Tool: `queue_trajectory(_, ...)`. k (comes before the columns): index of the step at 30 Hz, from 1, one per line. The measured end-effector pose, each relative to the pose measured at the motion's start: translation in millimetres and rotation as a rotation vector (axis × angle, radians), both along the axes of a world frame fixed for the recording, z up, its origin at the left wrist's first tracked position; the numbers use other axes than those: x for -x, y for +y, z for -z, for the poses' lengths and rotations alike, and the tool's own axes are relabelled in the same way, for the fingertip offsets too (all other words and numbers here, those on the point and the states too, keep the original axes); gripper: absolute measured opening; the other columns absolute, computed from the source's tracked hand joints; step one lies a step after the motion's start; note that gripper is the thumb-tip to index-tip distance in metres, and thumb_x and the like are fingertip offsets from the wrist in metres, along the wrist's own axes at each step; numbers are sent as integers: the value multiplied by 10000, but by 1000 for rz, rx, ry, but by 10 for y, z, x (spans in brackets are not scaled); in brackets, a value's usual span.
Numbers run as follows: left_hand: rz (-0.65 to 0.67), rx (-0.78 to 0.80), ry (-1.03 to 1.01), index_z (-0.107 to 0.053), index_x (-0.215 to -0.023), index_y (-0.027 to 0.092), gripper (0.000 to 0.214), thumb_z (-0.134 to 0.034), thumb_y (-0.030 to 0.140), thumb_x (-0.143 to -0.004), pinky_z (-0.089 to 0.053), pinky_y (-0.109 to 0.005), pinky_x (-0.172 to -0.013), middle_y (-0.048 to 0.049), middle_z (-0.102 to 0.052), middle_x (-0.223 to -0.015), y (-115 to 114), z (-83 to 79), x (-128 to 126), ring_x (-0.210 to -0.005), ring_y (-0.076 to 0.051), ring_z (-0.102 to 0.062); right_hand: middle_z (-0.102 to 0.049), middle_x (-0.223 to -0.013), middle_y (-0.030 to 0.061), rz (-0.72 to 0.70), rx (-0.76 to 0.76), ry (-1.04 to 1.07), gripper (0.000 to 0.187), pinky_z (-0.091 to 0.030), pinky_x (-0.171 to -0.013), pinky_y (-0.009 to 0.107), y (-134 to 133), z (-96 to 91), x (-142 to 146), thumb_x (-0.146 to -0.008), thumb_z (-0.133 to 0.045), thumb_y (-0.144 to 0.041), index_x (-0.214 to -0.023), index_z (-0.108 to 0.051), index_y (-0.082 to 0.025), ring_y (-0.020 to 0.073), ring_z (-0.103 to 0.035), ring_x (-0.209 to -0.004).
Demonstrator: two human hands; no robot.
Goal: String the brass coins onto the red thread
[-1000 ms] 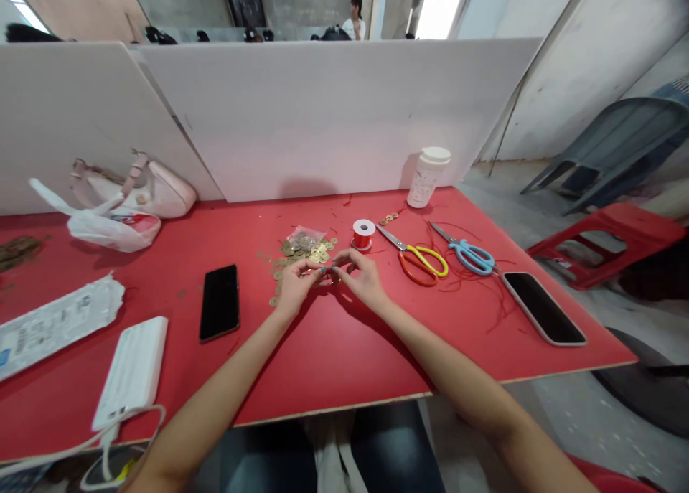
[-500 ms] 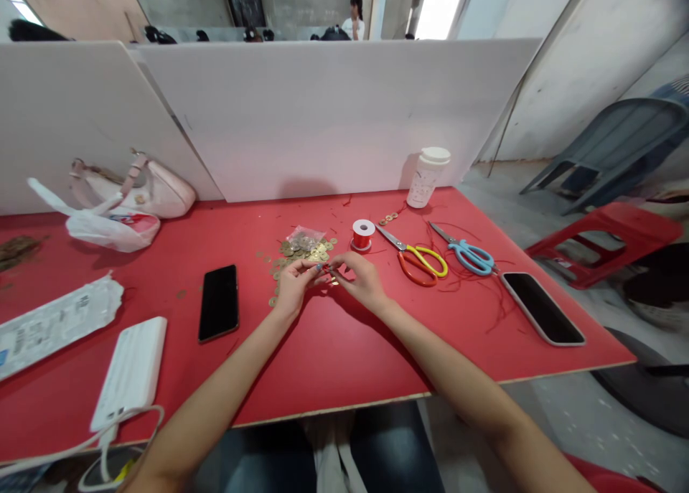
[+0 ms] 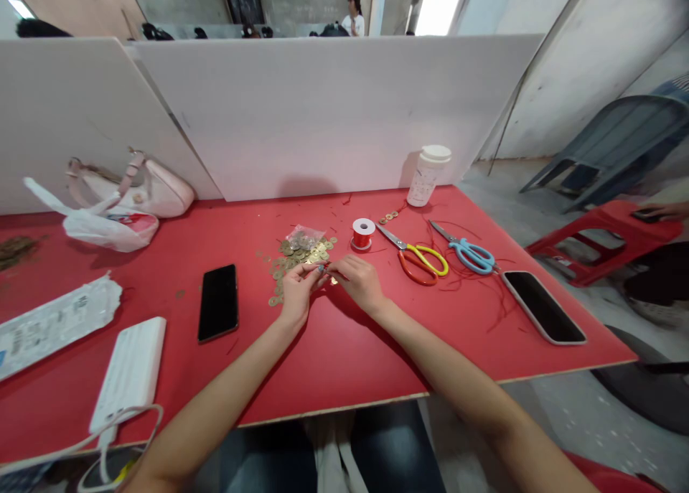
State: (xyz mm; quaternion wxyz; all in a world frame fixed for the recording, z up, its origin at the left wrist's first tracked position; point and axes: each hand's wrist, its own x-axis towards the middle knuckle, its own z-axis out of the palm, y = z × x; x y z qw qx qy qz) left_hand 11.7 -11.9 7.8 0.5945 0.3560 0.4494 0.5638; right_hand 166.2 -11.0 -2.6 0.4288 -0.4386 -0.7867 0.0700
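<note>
My left hand (image 3: 298,287) and my right hand (image 3: 358,281) meet at the middle of the red table (image 3: 334,349), fingertips pinched together on a small brass coin and red thread that I can barely make out. Just beyond them lies a pile of brass coins (image 3: 298,255) with a small clear bag. A spool of red thread (image 3: 362,233) stands right of the pile.
Orange-yellow scissors (image 3: 423,262), blue scissors (image 3: 468,252), a phone (image 3: 542,307) and a white bottle (image 3: 428,176) lie to the right. A black phone (image 3: 218,301), a white power bank (image 3: 130,373), a paper packet (image 3: 54,324), a plastic bag (image 3: 102,224) and a pink handbag (image 3: 145,184) are on the left. White partitions stand behind.
My hands have drawn slightly closer together and lower toward the table; the pinch at the fingertips stays. The view shifted a little.
</note>
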Motion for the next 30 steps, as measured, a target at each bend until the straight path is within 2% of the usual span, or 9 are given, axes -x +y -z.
queue_trajectory(4, -17, 59, -10, -676, -787, 145, 421, -902, 379, -519, -585, -282, -655, -60, -745, -876, -21, -17, -17, -697, -167, -705, -689, -788, 57, 31, -2, -3, 146, -459, -676, 304, 8, 29, 37, -957, -558, -234, -886, -684, -231, 206, -609, -750)
queue_trajectory(8, -18, 71, -14, -675, -787, 138, 411, -898, 363, -525, -581, -256, -581, -55, -735, -828, -38, -31, -24, -645, -161, -702, -695, -843, 51, 11, 42, 83, 114, -480, -704, 307, 23, 46, 58, -903, -575, -157, -934, -659, -226, 210, -621, -793)
queue_trajectory(11, -11, 63, 11, -676, -809, 140, 400, -884, 366, -553, -584, -260, -537, -62, -735, -837, -36, -21, -19, -641, -181, -713, -678, -830, 47, 5, 88, 148, 90, -494, -715, 313, 27, 37, 66, -864, -577, -148, -890, -624, -220, 206, -620, -774)
queue_trajectory(15, -21, 13, 75, -685, -809, 141, 372, -867, 375, -585, -589, -271, -516, -80, -743, -889, -16, -3, 3, -645, -202, -724, -648, -799, 38, -19, 149, 222, 56, -501, -696, 317, 15, 5, 79, -822, -580, -164, -841, -577, -216, 196, -608, -726)
queue_trajectory(19, -20, -32, 154, -697, -807, 142, 355, -856, 395, -615, -600, -285, -526, -72, -731, -788, 6, 0, 22, -647, -217, -726, -641, -777, 19, -47, 233, 362, 65, -508, -666, 298, 7, -7, 102, -777, -560, -169, -815, -540, -218, 177, -620, -705)
queue_trajectory(22, -17, -102, 235, -710, -799, 144, 338, -837, 409, -632, -605, -300, -516, -78, -732, -810, 28, 5, 31, -664, -224, -726, -629, -729, -7, -39, 309, 471, 83, -500, -622, 272, 15, -4, 112, -748, -565, -196, -801, -507, -223, 158, -618, -661)
queue_trajectory(25, -27, -199, 343, -728, -789, 154, 273, -798, 388, -667, -609, -309, -552, -78, -740, -828, 64, 30, 45, -699, -220, -720, -625, -713, -13, -33, 341, 484, 93, -498, -628, 270, 23, -8, 114, -736, -567, -207, -791, -493, -223, 153, -613, -657)
queue_trajectory(30, -71, -325, 481, -750, -770, 171, 140, -737, 295, -706, -589, -336, -763, -70, -757, -805, 122, 83, 76, -773, -208, -714, -610, -701, -11, -48, 325, 464, 83, -489, -620, 275, 18, -16, 129, -744, -561, -226, -779, -486, -225, 155, -595, -646)
